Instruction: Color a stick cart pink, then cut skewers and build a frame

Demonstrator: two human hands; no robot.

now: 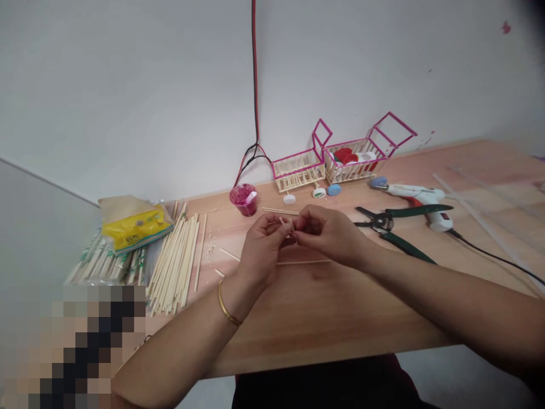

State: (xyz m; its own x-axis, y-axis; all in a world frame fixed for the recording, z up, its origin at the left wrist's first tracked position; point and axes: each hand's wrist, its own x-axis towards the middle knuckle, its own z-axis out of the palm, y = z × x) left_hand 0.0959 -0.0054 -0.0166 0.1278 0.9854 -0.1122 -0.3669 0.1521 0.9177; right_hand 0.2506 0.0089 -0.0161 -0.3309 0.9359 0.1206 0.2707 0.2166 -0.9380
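Note:
My left hand [266,244] and my right hand [326,230] meet above the middle of the wooden table [315,318]. The fingers of both are closed in pinches that touch or nearly touch. A small pale piece [286,225] shows at my left fingertips. What my right fingertips pinch, if anything, is too small to name. Beneath the hands a thin wooden stick [304,262] lies on the table, and more sticks [281,211] lie just behind them.
Many wooden sticks [176,264] and a yellow packet [138,224] lie left. A pink-stained cup [244,200] and two stick carts [298,169] [355,162] stand behind. Green-handled pliers [383,222] and a glue gun [421,196] with its cord lie right.

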